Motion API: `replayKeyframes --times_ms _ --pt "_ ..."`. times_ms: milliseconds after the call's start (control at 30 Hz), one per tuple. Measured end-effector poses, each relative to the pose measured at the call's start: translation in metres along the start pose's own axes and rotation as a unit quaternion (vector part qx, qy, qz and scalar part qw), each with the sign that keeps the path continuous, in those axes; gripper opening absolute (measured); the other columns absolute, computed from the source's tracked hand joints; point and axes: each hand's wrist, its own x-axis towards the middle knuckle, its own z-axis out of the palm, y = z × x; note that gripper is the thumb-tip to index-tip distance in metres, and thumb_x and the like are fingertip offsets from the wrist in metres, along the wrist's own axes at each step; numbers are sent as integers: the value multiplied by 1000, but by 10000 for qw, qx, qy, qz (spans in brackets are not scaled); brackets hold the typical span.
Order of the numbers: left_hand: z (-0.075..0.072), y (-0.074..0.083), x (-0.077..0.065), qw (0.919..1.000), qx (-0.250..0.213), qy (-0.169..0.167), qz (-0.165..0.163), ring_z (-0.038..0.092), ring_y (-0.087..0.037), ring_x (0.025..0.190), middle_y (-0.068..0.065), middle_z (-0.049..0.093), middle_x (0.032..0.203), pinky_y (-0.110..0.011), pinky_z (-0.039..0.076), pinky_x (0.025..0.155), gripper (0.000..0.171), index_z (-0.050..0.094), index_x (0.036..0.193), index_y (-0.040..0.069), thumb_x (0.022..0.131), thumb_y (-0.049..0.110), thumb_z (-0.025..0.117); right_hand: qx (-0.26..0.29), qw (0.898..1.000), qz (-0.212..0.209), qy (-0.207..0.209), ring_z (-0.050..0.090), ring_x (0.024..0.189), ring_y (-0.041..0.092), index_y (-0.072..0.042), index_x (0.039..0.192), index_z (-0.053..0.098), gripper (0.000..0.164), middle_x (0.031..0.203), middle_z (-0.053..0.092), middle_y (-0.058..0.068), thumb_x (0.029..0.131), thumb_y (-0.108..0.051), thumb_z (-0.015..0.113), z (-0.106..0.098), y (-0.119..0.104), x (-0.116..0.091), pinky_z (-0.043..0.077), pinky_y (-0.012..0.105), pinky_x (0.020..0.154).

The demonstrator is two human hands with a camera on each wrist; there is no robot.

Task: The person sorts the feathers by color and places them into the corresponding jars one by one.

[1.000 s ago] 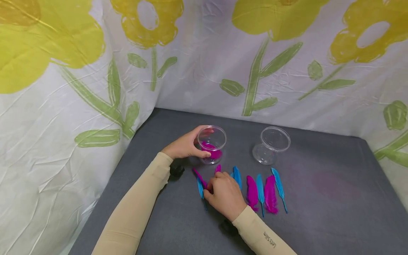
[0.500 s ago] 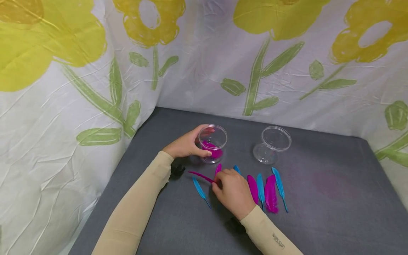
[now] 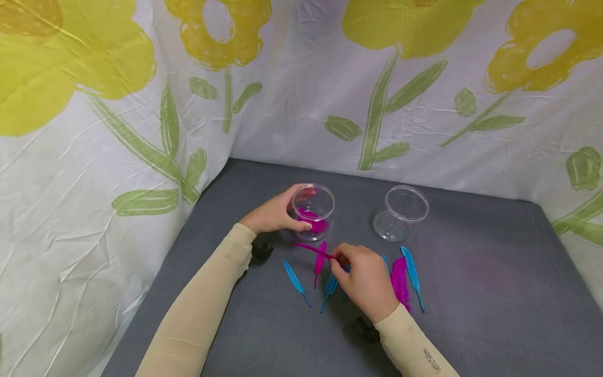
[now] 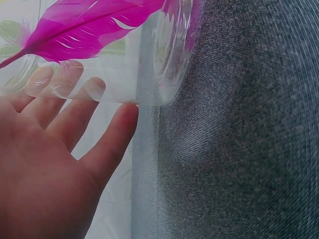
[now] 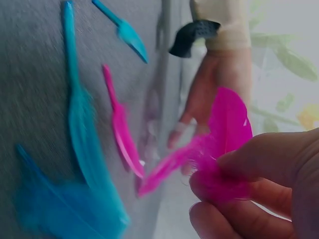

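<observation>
My left hand grips a clear plastic cup by its side, the thumb in front and the fingers behind. Inside that cup lies a magenta feather, large in the left wrist view. My right hand pinches another magenta feather between thumb and fingertips, and its thin end points left, just in front of the cup. Below it on the table lie a magenta feather and blue feathers. The right hand overlaps part of the feather row in the head view.
A second clear cup stands to the right of the first. Right of my right hand lie a magenta feather and a blue feather on the dark grey tabletop. A flower-printed cloth hangs behind the table.
My right hand has lifted the magenta feather off the left end of the row and moved right with it, uncovering feathers there. My left hand keeps its grip on the cup.
</observation>
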Motion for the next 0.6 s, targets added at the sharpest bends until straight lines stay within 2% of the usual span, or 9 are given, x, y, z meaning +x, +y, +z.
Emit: replayKeyframes --times_ms 267,433,600 --pt "0 -3 2 9998 125 70 -98 45 -17 152 7 50 165 -59 43 122 94 41 161 33 83 36 94 -89 9992 -76 370 68 77 18 -16 96 80 11 87 79 -1 89 -17 88 -31 5 10 55 31 63" --pt "0 -4 3 9998 134 98 -130 45 -16 151 5 50 165 -59 43 123 95 40 162 31 83 37 94 -153 9972 -295 670 68 79 20 -14 96 79 11 87 79 0 89 -16 88 -48 10 22 55 36 64" --pt "1 -4 2 9999 96 62 -126 46 -18 151 -3 49 167 -60 43 123 97 39 164 23 84 38 93 -134 9965 -391 728 67 79 20 -13 97 79 11 86 77 1 90 -15 86 -60 15 36 55 39 67"
